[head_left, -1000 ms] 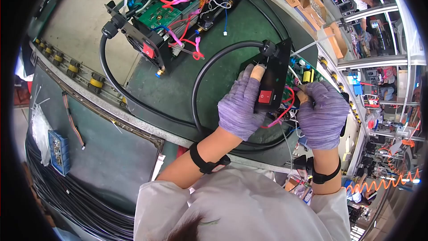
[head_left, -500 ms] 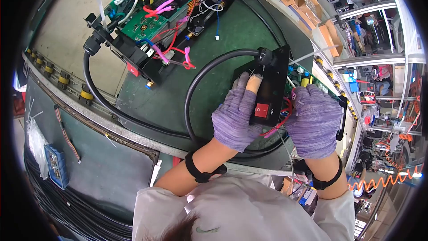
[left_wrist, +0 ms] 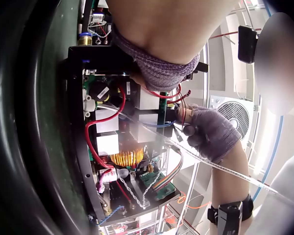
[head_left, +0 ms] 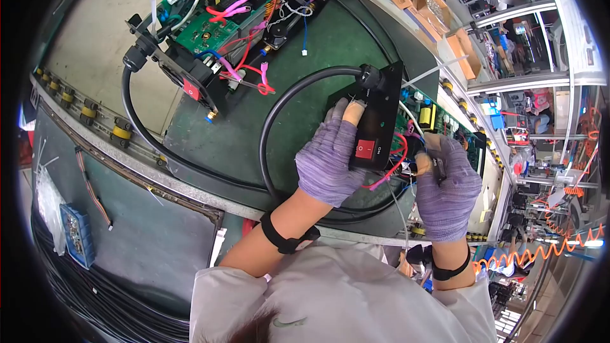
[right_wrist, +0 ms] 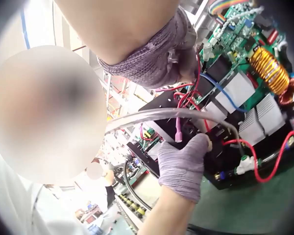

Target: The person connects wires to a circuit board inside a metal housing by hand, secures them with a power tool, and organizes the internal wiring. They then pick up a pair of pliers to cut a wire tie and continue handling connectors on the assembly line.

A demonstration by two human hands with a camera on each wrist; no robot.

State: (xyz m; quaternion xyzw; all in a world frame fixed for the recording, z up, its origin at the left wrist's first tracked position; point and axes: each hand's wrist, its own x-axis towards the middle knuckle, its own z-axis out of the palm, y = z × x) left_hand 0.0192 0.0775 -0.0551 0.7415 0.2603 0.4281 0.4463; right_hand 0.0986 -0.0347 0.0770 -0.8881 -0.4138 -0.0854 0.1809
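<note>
My left hand (head_left: 330,162), in a purple knit glove with bare fingertips, grips a black metal panel (head_left: 381,121) that carries a red rocker switch (head_left: 365,148). Its fingers lie across the panel's outer face; in the right wrist view the thumb hooks over the edge. The panel stands upright at the end of a circuit board assembly (right_wrist: 235,93). Right beside its red and blue wires is my gloved right hand (head_left: 448,184), fingers curled around a small dark tool (head_left: 439,169), mostly hidden. A thick black cable (head_left: 279,114) loops from the panel's gland.
A second assembly (head_left: 222,32) with a similar switch panel lies at the upper left. A pale cable tie (head_left: 435,72) sticks out past the held panel. Roller rails (head_left: 89,114) edge the bench. Below left are a blue bin (head_left: 77,235) and coiled black cables (head_left: 121,298).
My right hand has drawn back from the board and turned, so its curled fingers and the dark tool show. The left hand keeps its grip on the panel; the view has shifted slightly.
</note>
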